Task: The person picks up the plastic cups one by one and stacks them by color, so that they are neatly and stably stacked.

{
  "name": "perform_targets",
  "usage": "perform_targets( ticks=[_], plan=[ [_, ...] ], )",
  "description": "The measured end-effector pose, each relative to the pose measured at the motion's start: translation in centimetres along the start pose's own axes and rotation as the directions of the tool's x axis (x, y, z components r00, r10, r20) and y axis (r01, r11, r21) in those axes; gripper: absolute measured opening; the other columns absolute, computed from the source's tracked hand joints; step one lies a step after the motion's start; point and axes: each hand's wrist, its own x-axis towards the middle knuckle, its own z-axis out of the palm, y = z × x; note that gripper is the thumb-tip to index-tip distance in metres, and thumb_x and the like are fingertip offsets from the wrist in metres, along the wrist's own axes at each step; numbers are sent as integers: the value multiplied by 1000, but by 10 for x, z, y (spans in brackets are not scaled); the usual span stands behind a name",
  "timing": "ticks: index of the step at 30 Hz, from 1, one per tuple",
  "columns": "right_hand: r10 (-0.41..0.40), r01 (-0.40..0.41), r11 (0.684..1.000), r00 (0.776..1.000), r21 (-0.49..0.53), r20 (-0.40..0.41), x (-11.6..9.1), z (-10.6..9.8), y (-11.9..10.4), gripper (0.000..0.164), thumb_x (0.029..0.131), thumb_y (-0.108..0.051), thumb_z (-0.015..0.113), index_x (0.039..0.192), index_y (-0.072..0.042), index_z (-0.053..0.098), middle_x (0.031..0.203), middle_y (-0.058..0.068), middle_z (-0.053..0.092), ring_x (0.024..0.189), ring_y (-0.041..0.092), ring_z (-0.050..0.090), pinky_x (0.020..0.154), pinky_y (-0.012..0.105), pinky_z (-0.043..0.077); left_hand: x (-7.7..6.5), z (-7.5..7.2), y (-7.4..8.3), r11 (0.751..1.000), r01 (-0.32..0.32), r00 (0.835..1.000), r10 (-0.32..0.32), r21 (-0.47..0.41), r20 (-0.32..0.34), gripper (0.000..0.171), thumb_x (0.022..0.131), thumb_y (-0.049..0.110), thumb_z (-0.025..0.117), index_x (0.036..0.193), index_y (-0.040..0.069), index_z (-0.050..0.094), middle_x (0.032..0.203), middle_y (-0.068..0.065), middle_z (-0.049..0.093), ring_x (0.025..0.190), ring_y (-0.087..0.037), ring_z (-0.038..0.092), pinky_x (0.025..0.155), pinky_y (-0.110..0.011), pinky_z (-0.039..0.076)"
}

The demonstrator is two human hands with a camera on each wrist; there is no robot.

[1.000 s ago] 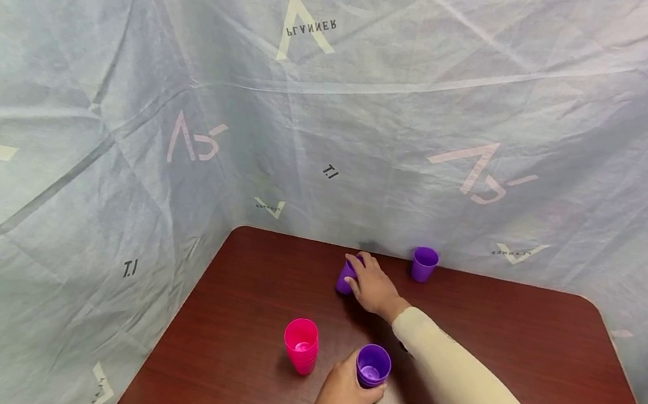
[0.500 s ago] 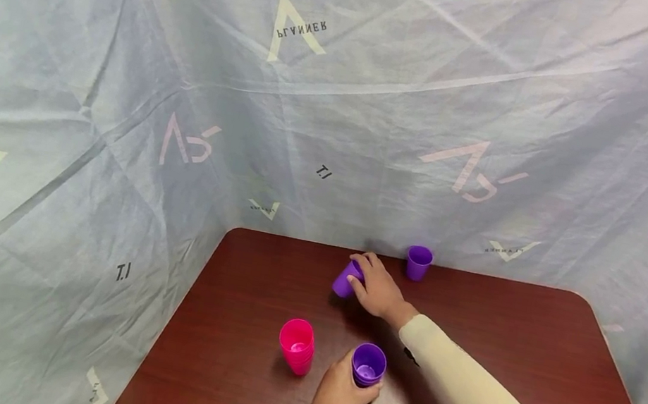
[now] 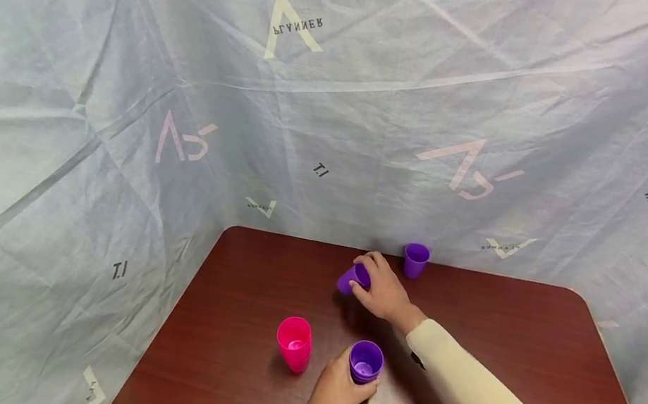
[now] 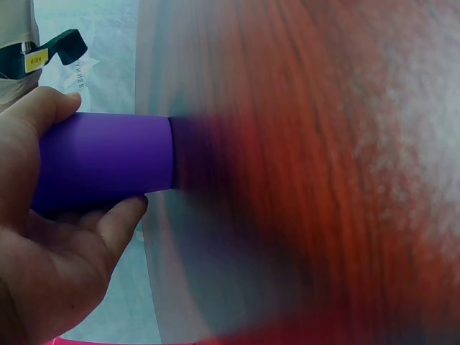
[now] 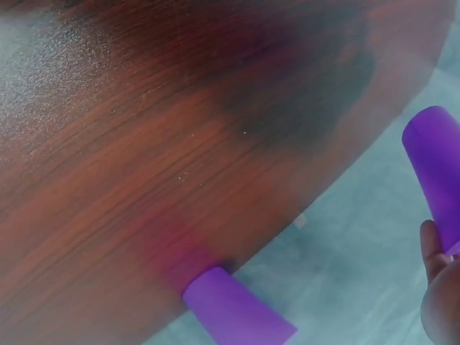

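Observation:
In the head view my left hand (image 3: 334, 389) grips a stack of purple cups (image 3: 365, 364) standing mouth up near the front of the table. Its thumb and fingers wrap the cups' sides, as the left wrist view confirms, where the purple wall (image 4: 115, 154) meets the wood. Farther back, my right hand (image 3: 384, 292) holds a single purple cup (image 3: 346, 280) by its rim end. That cup is tilted, its mouth toward the palm and its base pointing left, with a shadow beneath. The right wrist view catches this held cup (image 5: 437, 169) at the right edge, fingers at its mouth end.
Left of my left hand stands a stack of pink cups (image 3: 295, 345). Another purple cup (image 3: 415, 262) stands upright by the back edge, just beyond the right hand. A grey printed sheet (image 3: 342, 91) hangs behind and around the brown table (image 3: 499, 346).
The right hand has tipped its purple cup from upright to a slant and drawn it slightly rightward. My left hand stays on its stack. The head view has shifted a little.

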Motion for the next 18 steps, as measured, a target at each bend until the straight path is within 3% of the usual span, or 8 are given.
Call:
perform_targets(
  ticks=[10,18],
  plan=[
    [-46,50,998,995,41,-90,-13,-8,-7,35,105,-27,60,135,-9,63,130,13,59,123,30,57,105,52,51,-1,0,0,1000,-7,1000,7,9,-11,58,76,29,91,127,16,68,109,0,80,101,-14,76,91,-32,60],
    [-105,122,988,981,99,-165,-21,-17,-8,31,105,-17,56,131,-4,65,124,12,62,115,26,60,99,48,51,0,0,1,1000,-8,1000,8,9,-7,57,77,30,91,127,17,68,109,-1,80,101,-16,76,90,-34,60]
  ],
)
